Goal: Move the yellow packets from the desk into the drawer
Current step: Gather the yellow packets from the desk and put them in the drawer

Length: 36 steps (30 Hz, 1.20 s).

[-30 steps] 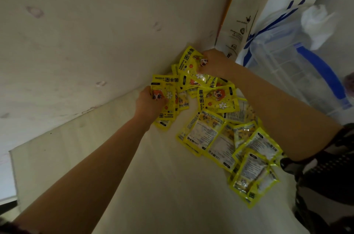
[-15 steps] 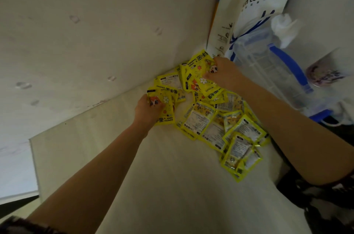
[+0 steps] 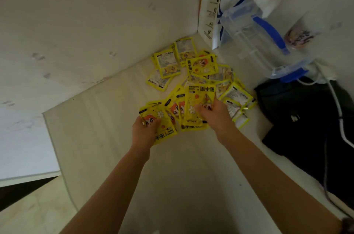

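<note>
Yellow packets heaped on pale surface at 12 o'clock | my left hand grips several | my right hand pinches a fanned bunch

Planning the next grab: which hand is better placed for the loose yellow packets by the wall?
Right, probably. The right hand lies nearer the loose yellow foil packets; the left hand sits farther back, gripping its own bunch.

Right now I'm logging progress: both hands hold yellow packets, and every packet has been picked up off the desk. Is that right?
Not quite. The left hand and right hand do each hold yellow packets, but the head view shows many loose packets lying on the desk near the corner.
</note>
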Each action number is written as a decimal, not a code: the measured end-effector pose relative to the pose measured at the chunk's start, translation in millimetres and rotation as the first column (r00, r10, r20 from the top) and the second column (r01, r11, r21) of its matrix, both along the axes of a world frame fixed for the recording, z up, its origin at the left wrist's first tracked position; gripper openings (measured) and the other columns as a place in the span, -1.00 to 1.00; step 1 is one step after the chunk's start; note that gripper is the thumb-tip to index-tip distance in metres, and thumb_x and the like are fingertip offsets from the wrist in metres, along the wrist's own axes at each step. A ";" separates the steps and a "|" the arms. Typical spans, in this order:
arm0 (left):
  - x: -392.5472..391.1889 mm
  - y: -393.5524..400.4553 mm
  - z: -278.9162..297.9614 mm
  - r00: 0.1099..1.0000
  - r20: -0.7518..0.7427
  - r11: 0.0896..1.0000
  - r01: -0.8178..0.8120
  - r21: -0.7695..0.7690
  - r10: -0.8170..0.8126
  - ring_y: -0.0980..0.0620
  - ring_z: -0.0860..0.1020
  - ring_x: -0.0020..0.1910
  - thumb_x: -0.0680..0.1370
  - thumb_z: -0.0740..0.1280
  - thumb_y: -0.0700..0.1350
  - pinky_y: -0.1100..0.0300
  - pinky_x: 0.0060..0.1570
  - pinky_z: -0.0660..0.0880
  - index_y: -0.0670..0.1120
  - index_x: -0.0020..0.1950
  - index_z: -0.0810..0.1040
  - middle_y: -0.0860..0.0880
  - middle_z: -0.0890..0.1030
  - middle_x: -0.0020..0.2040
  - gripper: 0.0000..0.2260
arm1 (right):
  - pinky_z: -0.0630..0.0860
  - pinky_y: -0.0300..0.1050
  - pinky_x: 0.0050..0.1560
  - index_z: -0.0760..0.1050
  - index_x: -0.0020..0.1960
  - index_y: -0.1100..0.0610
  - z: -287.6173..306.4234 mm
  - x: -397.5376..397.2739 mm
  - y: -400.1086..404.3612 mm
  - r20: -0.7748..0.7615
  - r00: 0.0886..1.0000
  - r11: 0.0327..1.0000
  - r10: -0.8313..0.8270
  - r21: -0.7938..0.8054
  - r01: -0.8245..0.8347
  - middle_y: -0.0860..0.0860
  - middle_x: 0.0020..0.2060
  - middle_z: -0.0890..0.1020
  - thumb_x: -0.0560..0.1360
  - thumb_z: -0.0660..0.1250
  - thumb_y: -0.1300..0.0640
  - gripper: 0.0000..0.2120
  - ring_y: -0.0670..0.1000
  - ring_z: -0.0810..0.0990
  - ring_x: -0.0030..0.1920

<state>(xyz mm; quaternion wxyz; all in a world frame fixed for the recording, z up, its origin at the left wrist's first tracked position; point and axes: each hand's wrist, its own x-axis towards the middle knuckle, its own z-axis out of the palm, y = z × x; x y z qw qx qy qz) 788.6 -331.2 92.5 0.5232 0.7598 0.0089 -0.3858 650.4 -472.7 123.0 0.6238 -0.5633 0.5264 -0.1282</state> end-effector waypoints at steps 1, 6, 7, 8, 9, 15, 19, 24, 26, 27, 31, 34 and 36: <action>-4.8 8.7 -0.2 1.000 -0.010 1.000 -0.014 0.001 0.014 -0.08 0.67 -0.07 0.51 0.38 -0.19 -0.03 -0.15 0.62 -0.06 0.11 0.55 -0.09 0.66 0.01 -0.81 | 0.56 -0.18 -0.13 0.50 0.15 0.07 -2.1 -7.5 10.7 0.009 0.999 0.999 -0.039 0.028 0.039 -0.04 -0.03 0.63 0.50 0.38 0.12 -0.76 -0.07 0.62 -0.05; -26.1 45.4 2.7 0.999 -0.048 1.000 -0.004 0.012 0.005 -0.12 0.67 -0.07 0.50 0.40 -0.20 -0.12 -0.12 0.62 -0.07 0.09 0.56 -0.12 0.67 0.01 -0.82 | 0.59 -0.09 -0.04 0.54 0.07 0.01 -9.4 -35.3 65.7 0.051 0.986 0.980 -0.156 0.129 0.149 0.01 0.02 0.65 0.49 0.39 0.17 -0.82 -0.03 0.64 -0.01; -29.4 51.8 3.4 0.999 -0.053 1.000 0.003 0.013 -0.002 -0.13 0.67 -0.07 0.50 0.40 -0.21 -0.14 -0.10 0.62 -0.08 0.09 0.56 -0.12 0.67 0.00 -0.82 | 0.59 -0.12 -0.08 0.53 0.05 0.00 -9.5 -38.8 75.9 0.051 0.984 0.976 -0.171 0.144 0.163 0.01 0.01 0.66 0.49 0.38 0.18 -0.84 -0.05 0.64 -0.04; -31.8 57.7 4.5 0.998 -0.058 1.000 0.012 0.010 -0.011 -0.13 0.67 -0.08 0.50 0.40 -0.21 -0.15 -0.10 0.62 -0.08 0.09 0.56 -0.13 0.67 0.00 -0.82 | 0.58 -0.16 -0.12 0.53 0.03 -0.02 -9.6 -41.8 85.2 0.047 0.983 0.975 -0.177 0.144 0.169 0.00 -0.01 0.66 0.50 0.38 0.18 -0.85 -0.06 0.64 -0.06; -33.7 63.3 6.1 0.998 -0.063 1.000 0.022 0.005 -0.021 -0.12 0.67 -0.08 0.50 0.40 -0.21 -0.15 -0.10 0.62 -0.08 0.09 0.56 -0.12 0.67 -0.01 -0.82 | 0.58 -0.19 -0.15 0.52 0.01 -0.03 -9.1 -44.6 94.3 0.054 0.981 0.975 -0.185 0.137 0.177 -0.01 -0.03 0.66 0.50 0.37 0.17 -0.86 -0.08 0.64 -0.07; -31.2 98.0 11.8 0.985 -0.010 0.985 0.170 -0.037 -0.170 -0.07 0.68 -0.11 0.50 0.39 -0.22 0.03 -0.20 0.61 -0.08 0.09 0.56 -0.08 0.68 -0.03 -0.82 | 0.62 0.04 0.01 0.53 0.05 0.03 -10.8 -52.6 145.1 -0.021 0.966 0.966 -0.257 0.027 0.257 0.00 -0.04 0.66 0.48 0.39 0.15 -0.84 -0.01 0.66 -0.05; -21.7 128.0 9.4 0.960 -0.004 0.958 0.278 -0.064 -0.279 -0.04 0.68 -0.11 0.51 0.39 -0.22 0.09 -0.24 0.59 -0.07 0.08 0.57 -0.05 0.68 -0.05 -0.83 | 0.61 0.12 0.02 0.55 0.10 0.10 -16.3 -49.9 192.8 -0.077 0.932 0.935 -0.355 -0.035 0.353 0.02 -0.05 0.67 0.46 0.39 0.13 -0.78 0.03 0.66 -0.06; -15.5 164.9 7.3 0.937 -0.051 0.936 0.341 -0.083 -0.346 -0.09 0.68 -0.10 0.50 0.40 -0.20 0.02 -0.19 0.62 -0.10 0.11 0.57 -0.10 0.69 -0.04 -0.81 | 0.62 0.12 0.00 0.58 0.06 0.10 -16.7 -48.6 250.2 -0.106 0.896 0.902 -0.431 -0.017 0.431 0.01 -0.09 0.69 0.46 0.40 0.12 -0.81 0.03 0.68 -0.09; -16.0 179.6 6.7 0.928 -0.052 0.928 0.365 -0.080 -0.369 -0.08 0.68 -0.11 0.50 0.40 -0.20 0.06 -0.22 0.61 -0.09 0.10 0.57 -0.10 0.69 -0.05 -0.81 | 0.62 0.10 0.01 0.59 0.06 0.09 -15.9 -50.8 273.4 -0.114 0.886 0.892 -0.450 -0.012 0.452 0.00 -0.10 0.69 0.45 0.41 0.11 -0.81 0.02 0.68 -0.09; -17.8 186.1 6.5 0.919 -0.051 0.919 0.387 -0.073 -0.390 -0.08 0.68 -0.11 0.49 0.41 -0.19 0.08 -0.22 0.60 -0.09 0.10 0.57 -0.10 0.68 -0.05 -0.81 | 0.63 0.09 0.01 0.59 0.06 0.08 -16.1 -53.7 285.0 -0.117 0.875 0.881 -0.470 -0.003 0.472 -0.01 -0.10 0.69 0.44 0.41 0.11 -0.80 0.02 0.68 -0.09; -29.6 208.2 4.9 0.870 -0.038 0.870 0.490 -0.052 -0.492 -0.08 0.67 -0.10 0.49 0.41 -0.19 0.09 -0.21 0.59 -0.09 0.11 0.57 -0.10 0.68 -0.03 -0.80 | 0.64 -0.05 -0.09 0.57 0.07 0.06 -11.5 -72.6 328.5 -0.092 0.825 0.828 -0.557 0.019 0.561 -0.04 -0.10 0.69 0.45 0.41 0.11 -0.80 -0.03 0.68 -0.11; -45.5 220.9 6.3 0.816 -0.019 0.816 0.577 -0.044 -0.578 -0.04 0.66 -0.10 0.50 0.41 -0.18 0.11 -0.20 0.57 -0.08 0.11 0.56 -0.08 0.67 -0.02 -0.81 | 0.61 -0.13 -0.13 0.57 0.07 0.08 -8.3 -91.2 358.4 -0.059 0.771 0.770 -0.634 0.038 0.637 -0.04 -0.11 0.70 0.46 0.41 0.16 -0.82 -0.04 0.68 -0.11; -58.7 228.3 7.4 0.781 -0.005 0.781 0.624 -0.039 -0.624 -0.01 0.66 -0.10 0.50 0.40 -0.19 0.16 -0.23 0.55 -0.06 0.11 0.56 -0.04 0.67 -0.03 -0.80 | 0.63 -0.06 -0.09 0.58 0.03 0.04 -8.1 -104.5 376.8 -0.063 0.737 0.737 -0.673 0.028 0.675 -0.05 -0.12 0.70 0.46 0.41 0.16 -0.85 -0.04 0.69 -0.11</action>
